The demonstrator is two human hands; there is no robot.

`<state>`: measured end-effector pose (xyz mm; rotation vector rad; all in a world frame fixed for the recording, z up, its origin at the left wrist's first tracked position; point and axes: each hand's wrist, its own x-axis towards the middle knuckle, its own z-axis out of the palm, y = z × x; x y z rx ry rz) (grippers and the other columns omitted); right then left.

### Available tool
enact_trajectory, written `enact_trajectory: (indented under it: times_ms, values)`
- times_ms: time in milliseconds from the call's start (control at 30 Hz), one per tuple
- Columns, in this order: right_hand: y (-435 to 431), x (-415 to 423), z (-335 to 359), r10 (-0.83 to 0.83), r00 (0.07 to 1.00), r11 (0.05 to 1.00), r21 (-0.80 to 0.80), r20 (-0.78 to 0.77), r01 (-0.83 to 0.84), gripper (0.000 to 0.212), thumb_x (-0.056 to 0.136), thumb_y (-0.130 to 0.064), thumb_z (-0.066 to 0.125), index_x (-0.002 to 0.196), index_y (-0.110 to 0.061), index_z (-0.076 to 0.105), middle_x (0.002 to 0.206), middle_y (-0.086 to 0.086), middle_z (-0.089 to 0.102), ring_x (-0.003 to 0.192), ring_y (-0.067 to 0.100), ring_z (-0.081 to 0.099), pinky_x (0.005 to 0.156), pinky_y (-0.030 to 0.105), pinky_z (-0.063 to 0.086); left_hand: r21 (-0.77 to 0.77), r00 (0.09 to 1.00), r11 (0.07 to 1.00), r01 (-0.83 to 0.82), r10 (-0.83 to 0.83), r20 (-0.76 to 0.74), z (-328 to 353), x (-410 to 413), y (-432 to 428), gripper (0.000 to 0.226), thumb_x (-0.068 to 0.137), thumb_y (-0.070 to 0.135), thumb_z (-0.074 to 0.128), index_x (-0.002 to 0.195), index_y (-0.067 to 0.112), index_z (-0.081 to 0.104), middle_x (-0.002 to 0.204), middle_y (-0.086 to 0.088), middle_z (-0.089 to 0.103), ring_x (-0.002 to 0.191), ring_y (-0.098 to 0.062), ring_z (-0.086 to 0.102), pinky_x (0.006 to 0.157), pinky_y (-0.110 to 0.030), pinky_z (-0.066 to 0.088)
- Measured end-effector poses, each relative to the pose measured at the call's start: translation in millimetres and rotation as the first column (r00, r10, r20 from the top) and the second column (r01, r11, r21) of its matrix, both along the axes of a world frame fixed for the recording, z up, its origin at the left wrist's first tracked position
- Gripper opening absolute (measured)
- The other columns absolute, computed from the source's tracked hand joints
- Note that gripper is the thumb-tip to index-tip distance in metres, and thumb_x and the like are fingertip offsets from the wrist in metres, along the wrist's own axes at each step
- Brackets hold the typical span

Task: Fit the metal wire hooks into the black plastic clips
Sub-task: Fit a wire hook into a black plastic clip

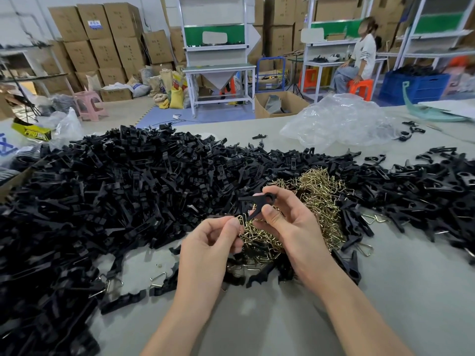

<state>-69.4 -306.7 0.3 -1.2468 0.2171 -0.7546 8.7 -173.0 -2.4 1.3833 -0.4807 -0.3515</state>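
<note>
The heap of brass-coloured wire hooks (316, 191) lies on the grey table (282, 317), and everything else is placed from it; the right hand (290, 227) is raised over the near left part of that heap, thumb and fingers pinched on one black plastic clip (257, 201), which is held clear of the heap with its ringed end pointing right and its two legs spreading down and left; the left hand (205, 247) sits just left of the heap's near edge, its thumb and forefinger closed on a single wire hook (241, 222), whose upper end is at the lower leg of the held clip, though whether the wire is already seated in the clip cannot be told; the rest of the left fingers are curled in toward the palm. To the left of the heap, and behind it, rises a large mound of black clips (102, 191), reaching to the table's left edge; to the right of the heap a lower, flatter spread of black clips (424, 191) runs to the right edge of view; a few assembled clips with wire loops (359, 247) lie just right of the heap's near side, touching the table. Well behind the heap, to its right, lies a crumpled clear plastic bag (341, 122); far beyond the heap, off the table, a person sits on an orange stool (359, 87) beside white workbenches and stacked cardboard boxes (102, 39).
</note>
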Motion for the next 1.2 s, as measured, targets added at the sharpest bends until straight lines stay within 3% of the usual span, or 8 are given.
enact_trajectory:
  times_ms: [267, 433, 533, 667, 800, 1200]
  values:
    - [1, -3, 3, 0.024, 0.999, 0.998, -0.055, -0.039, -0.026, 0.029, 0.084, -0.021, 0.068, 0.111, -0.031, 0.072, 0.113, 0.005, 0.073, 0.098, 0.023, 0.073, 0.084, 0.029, 0.059, -0.099, 0.977, 0.995, 0.014, -0.035, -0.211, 4, 4, 0, 0.015, 0.094, 0.02, 0.066, 0.081, 0.023, 0.073, 0.067, 0.0, 0.059, 0.062, -0.013, 0.055, 0.067, -0.029, 0.05]
    - [3, -2, 3, 0.016, 0.999, 0.994, -0.112, -0.046, -0.021, 0.028, 0.088, -0.016, 0.067, 0.109, -0.034, 0.072, 0.115, -0.001, 0.073, 0.097, 0.021, 0.073, 0.084, 0.029, 0.059, -0.196, 0.909, 0.98, 0.047, -0.123, -0.398, 10, 5, 1, 0.008, 0.096, 0.015, 0.062, 0.093, 0.01, 0.068, 0.084, -0.008, 0.074, 0.068, -0.012, 0.068, 0.061, -0.023, 0.057]
    - [2, -2, 3, 0.017, 0.998, 0.992, -0.127, -0.058, -0.025, 0.032, 0.093, -0.008, 0.065, 0.108, -0.036, 0.072, 0.114, -0.002, 0.074, 0.098, 0.021, 0.073, 0.084, 0.028, 0.059, -0.163, 0.92, 0.984, 0.071, -0.127, -0.37, 9, 4, 0, 0.013, 0.093, 0.02, 0.065, 0.085, 0.016, 0.074, 0.088, -0.005, 0.075, 0.076, -0.01, 0.068, 0.063, -0.023, 0.056]
    - [3, -2, 3, 0.024, 0.998, 0.992, -0.119, -0.064, -0.032, 0.027, 0.087, -0.019, 0.068, 0.11, -0.033, 0.071, 0.114, -0.001, 0.074, 0.099, 0.022, 0.073, 0.084, 0.029, 0.059, -0.213, 0.913, 0.967, 0.138, -0.208, -0.352, 12, 1, 1, 0.011, 0.078, 0.03, 0.071, 0.079, 0.022, 0.079, 0.086, 0.004, 0.069, 0.078, -0.007, 0.063, 0.067, -0.023, 0.054]
    - [3, -1, 3, 0.038, 0.997, 0.994, -0.096, -0.064, -0.044, 0.026, 0.085, -0.023, 0.07, 0.107, -0.036, 0.073, 0.112, 0.001, 0.075, 0.098, 0.02, 0.074, 0.083, 0.027, 0.059, -0.263, 0.888, 0.946, 0.189, -0.279, -0.365, 13, -2, 1, 0.013, 0.08, 0.03, 0.07, 0.083, 0.02, 0.078, 0.085, 0.003, 0.067, 0.077, -0.007, 0.061, 0.067, -0.023, 0.054]
    - [3, 0, 0, 0.058, 0.996, 0.992, -0.112, -0.064, -0.065, 0.026, 0.085, -0.023, 0.071, 0.109, -0.034, 0.072, 0.113, 0.002, 0.076, 0.1, 0.021, 0.074, 0.083, 0.026, 0.059, -0.254, 0.883, 0.959, 0.127, -0.226, -0.412, 10, -2, -2, 0.014, 0.079, 0.026, 0.07, 0.084, 0.015, 0.076, 0.082, 0.0, 0.068, 0.073, -0.009, 0.06, 0.064, -0.023, 0.055]
